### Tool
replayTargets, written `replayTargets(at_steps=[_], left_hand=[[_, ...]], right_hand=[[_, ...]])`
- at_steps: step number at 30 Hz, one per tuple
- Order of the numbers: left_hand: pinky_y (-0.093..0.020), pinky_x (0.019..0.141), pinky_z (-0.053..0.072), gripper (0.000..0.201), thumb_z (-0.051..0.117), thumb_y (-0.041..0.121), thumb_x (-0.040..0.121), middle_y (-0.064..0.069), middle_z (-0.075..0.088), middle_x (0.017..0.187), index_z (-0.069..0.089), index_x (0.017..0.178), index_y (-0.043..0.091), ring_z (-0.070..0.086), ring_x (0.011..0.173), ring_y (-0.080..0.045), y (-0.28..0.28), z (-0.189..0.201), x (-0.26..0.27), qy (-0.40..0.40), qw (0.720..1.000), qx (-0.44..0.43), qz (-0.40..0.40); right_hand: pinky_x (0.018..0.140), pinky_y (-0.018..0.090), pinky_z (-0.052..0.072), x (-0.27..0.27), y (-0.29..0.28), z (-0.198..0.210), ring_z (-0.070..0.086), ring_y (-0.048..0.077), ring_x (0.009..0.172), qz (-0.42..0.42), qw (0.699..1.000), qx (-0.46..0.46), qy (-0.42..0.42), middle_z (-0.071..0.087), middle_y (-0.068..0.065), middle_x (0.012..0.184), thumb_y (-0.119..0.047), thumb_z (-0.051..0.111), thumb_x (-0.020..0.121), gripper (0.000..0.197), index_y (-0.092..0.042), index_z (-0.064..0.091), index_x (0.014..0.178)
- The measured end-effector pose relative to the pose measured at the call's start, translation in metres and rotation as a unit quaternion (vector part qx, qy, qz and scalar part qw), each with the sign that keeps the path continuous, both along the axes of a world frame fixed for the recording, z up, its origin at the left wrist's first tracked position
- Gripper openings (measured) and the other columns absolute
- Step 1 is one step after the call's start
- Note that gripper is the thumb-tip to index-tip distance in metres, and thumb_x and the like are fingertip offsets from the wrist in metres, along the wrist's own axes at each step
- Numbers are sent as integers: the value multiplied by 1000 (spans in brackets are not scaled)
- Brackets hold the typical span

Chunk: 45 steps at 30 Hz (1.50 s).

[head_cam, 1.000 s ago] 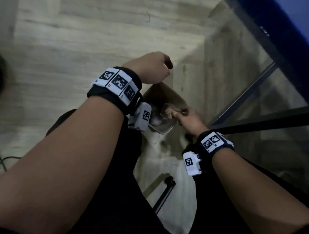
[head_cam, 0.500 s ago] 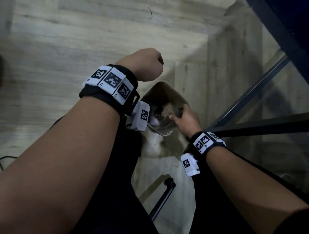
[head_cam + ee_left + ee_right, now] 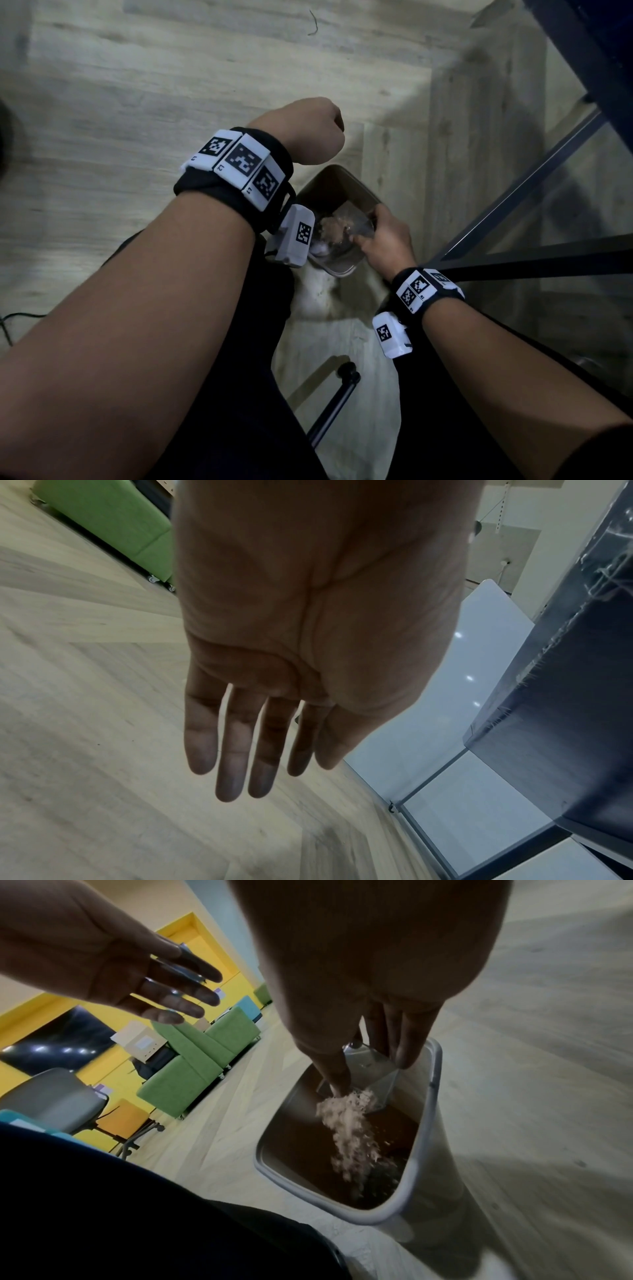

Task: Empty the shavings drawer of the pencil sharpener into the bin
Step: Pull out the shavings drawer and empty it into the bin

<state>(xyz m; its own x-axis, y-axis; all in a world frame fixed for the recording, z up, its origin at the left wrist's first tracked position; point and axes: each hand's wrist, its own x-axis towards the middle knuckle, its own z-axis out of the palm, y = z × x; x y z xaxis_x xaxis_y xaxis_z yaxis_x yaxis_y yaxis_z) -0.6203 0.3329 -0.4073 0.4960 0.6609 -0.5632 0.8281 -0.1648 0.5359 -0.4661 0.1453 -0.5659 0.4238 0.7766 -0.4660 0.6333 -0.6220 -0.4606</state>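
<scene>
My right hand point(image 3: 383, 240) point(image 3: 369, 1053) grips the clear shavings drawer point(image 3: 356, 224) point(image 3: 377, 1080), tilted mouth-down over the white bin point(image 3: 337, 270) point(image 3: 433, 1096). Pale shavings point(image 3: 349, 1131) pour from the drawer into the bin's brown inside. My left hand point(image 3: 305, 133) point(image 3: 260, 750) hovers above and to the left of the bin, fingers straight and spread, holding nothing. It also shows in the right wrist view as an open palm point(image 3: 137, 980).
The bin stands on a pale wood floor between my knees. A dark table with metal legs point(image 3: 513, 198) is to the right. A black tripod leg point(image 3: 335, 404) lies near my feet. Green sofas point(image 3: 198, 1058) and a grey chair point(image 3: 51, 1096) stand farther off.
My right hand has pushed the drawer further over the bin and tipped it, and the shavings now fall out. My left hand has shifted slightly left and stays empty.
</scene>
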Motion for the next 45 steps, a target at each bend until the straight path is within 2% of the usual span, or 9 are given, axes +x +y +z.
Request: replayTargets(at_steps=[5,12,15,19,22,26,30,36,45], left_hand=[[-33,89,43,39,47,15,104,-9,65,140,67,137,15,57,113,-28,0,-1,2,4,1000,1,4],[-32,89,40,39,47,15,104,-8,63,143,66,139,16,58,127,-29,-1,0,3,3,1000,-2,7],[-32,91,41,40,47,15,104,-6,63,144,66,140,18,58,129,-29,-2,1,3,3,1000,-2,6],[-33,91,43,40,48,15,104,-6,64,143,66,139,18,59,127,-29,-1,0,3,5,1000,-1,3],[-34,90,42,39,48,15,103,-7,64,143,66,138,17,59,127,-30,0,-1,4,6,1000,1,0],[-34,94,44,39,48,17,103,-7,63,144,66,138,18,59,128,-31,0,0,3,9,1000,1,-1],[-38,101,47,39,47,17,103,-7,63,144,66,138,17,59,128,-32,-2,0,4,10,1000,-1,0],[-34,93,44,40,47,17,103,-7,64,142,66,138,18,60,126,-31,-3,1,5,9,1000,-5,3],[-35,93,45,40,46,16,102,-7,66,137,65,138,18,61,124,-31,-2,1,7,12,1000,-9,1]], right_hand=[[81,32,54,-1,-3,-1,70,27,95,3,1000,-3,-6,74,4,109,-20,85,86,38,-22,62,116],[81,28,49,2,-3,-3,69,24,96,7,1000,9,-9,73,3,111,-21,88,84,41,-22,62,116],[86,31,53,0,-3,-1,69,27,102,21,999,20,-13,73,6,117,-18,86,84,44,-21,62,121],[82,39,57,-5,-4,1,70,34,98,61,996,37,-52,72,10,111,-16,83,84,40,-17,60,117],[85,44,59,-7,-6,4,69,33,100,55,996,53,-56,72,8,112,-16,82,84,39,-18,60,117],[85,44,59,-8,-11,5,69,34,101,70,994,57,-68,70,9,116,-16,83,86,40,-16,60,119],[83,45,59,-13,-16,7,68,33,97,73,993,57,-75,68,9,113,-14,83,86,37,-15,57,112],[83,46,60,-19,-19,9,68,31,96,76,993,43,-75,66,8,109,-12,83,86,36,-14,56,109],[83,45,59,-21,-26,6,67,29,96,58,996,33,-63,66,5,107,-15,83,87,38,-19,52,108]])
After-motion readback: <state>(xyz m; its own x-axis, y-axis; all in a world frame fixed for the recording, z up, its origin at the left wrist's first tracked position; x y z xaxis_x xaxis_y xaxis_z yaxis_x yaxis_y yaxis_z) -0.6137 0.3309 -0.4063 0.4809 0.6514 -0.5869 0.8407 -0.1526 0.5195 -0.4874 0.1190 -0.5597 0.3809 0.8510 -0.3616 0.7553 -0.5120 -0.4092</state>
